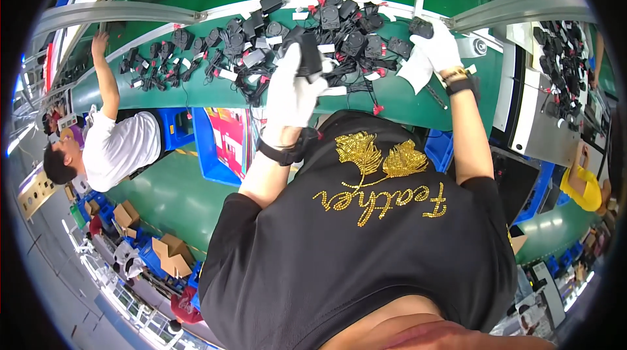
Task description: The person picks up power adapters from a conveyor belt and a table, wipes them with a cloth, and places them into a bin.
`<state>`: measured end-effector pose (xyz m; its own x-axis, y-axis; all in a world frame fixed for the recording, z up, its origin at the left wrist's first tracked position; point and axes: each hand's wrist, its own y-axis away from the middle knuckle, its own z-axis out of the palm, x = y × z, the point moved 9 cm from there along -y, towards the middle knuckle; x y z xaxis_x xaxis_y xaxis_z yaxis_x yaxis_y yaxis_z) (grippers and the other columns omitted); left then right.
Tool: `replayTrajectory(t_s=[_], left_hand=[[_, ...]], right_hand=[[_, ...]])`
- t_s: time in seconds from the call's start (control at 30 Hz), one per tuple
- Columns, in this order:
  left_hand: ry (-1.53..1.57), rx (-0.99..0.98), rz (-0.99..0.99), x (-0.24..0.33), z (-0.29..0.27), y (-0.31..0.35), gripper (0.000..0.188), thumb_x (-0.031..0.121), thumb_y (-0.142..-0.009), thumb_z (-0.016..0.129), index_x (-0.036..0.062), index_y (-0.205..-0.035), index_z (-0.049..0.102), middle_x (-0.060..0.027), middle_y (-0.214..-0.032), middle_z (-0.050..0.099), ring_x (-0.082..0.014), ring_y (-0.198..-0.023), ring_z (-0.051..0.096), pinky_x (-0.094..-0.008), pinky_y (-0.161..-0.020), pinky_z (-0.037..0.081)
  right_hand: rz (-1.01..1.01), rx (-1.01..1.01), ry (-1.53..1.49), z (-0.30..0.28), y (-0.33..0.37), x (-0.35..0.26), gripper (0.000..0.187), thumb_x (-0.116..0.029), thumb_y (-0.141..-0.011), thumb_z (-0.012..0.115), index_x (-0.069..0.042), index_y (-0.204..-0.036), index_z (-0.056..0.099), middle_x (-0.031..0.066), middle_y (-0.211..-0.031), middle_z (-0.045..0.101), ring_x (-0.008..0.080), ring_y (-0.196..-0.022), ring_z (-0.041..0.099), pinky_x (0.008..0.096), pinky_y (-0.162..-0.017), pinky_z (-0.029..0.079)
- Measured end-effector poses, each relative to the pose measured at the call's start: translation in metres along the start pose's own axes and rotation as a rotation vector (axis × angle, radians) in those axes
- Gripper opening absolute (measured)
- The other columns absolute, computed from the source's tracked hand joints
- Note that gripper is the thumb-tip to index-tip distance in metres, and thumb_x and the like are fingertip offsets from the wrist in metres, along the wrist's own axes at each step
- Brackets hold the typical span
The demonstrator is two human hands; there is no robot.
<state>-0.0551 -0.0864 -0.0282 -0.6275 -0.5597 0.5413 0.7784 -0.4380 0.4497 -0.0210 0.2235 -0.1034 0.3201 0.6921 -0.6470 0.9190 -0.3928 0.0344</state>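
Observation:
My left hand (292, 92), in a white glove, is closed around a black power adapter (309, 56) held up over the near side of the pile. My right hand (439, 48), also gloved, grips another black power adapter (420, 27) at the pile's right end. A heap of black adapters (353, 43) with coiled cords, red tips and white tags stretches across the green bench (228, 105). Below my right hand lies a white sheet (415, 72), with a thin dark stick-like item (436, 96) beside it.
A white roll (471, 47) sits right of my right hand. Metal frame bars (124, 15) cross above the bench. A blue bin (208, 154) with red printed sheets stands below its edge. A person in white (124, 147) works at left; more adapters (562, 69) lie far right.

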Motion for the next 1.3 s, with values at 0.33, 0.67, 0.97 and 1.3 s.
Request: replayTrajectory(t_s=[0.33, 0.67, 0.97, 1.3], left_hand=[[0.195, -0.346, -0.184, -0.022, 0.072, -0.003, 0.04, 0.03, -0.101, 0.045, -0.0001, -0.127, 0.048, -0.0183, -0.115, 0.06, -0.0305, -0.1, 0.062, -0.0355, -0.07, 0.051], [-0.011, -0.367, -0.133, -0.06, 0.101, 0.02, 0.038, 0.017, -0.097, 0.049, 0.0005, -0.131, 0.042, -0.0167, -0.12, 0.057, -0.0283, -0.098, 0.062, -0.0381, -0.08, 0.052], [-0.814, -0.257, 0.493, -0.063, 0.104, 0.047, 0.059, 0.005, -0.075, 0.075, 0.0064, -0.127, 0.047, -0.0089, -0.097, 0.06, -0.0144, -0.078, 0.061, -0.025, -0.067, 0.05], [-0.766, -0.274, 0.524, -0.079, 0.091, 0.047, 0.019, 0.024, -0.098, 0.051, 0.0051, -0.103, 0.053, -0.0094, -0.088, 0.063, -0.0141, -0.071, 0.059, -0.026, -0.064, 0.049]], right_hand=[[-0.146, 0.1, -1.346, -0.1, 0.087, -0.076, 0.062, -0.024, -0.08, 0.076, -0.005, -0.131, 0.045, 0.0166, -0.122, 0.056, 0.0328, -0.11, 0.056, 0.0505, -0.093, 0.048], [0.094, -0.041, -1.842, -0.098, 0.113, -0.104, 0.063, -0.019, -0.089, 0.055, -0.003, -0.144, 0.031, 0.0235, -0.122, 0.056, 0.0264, -0.083, 0.066, 0.031, -0.061, 0.056], [0.138, -0.005, -1.041, -0.07, 0.157, -0.113, 0.05, 0.003, -0.084, 0.058, 0.002, -0.132, 0.044, 0.0097, -0.11, 0.058, 0.0106, -0.073, 0.06, 0.0204, -0.059, 0.051], [-0.143, 0.232, -0.861, -0.08, 0.178, -0.101, 0.056, 0.001, -0.079, 0.067, 0.0, -0.13, 0.043, 0.014, -0.119, 0.056, 0.0201, -0.102, 0.057, 0.0315, -0.086, 0.048]])
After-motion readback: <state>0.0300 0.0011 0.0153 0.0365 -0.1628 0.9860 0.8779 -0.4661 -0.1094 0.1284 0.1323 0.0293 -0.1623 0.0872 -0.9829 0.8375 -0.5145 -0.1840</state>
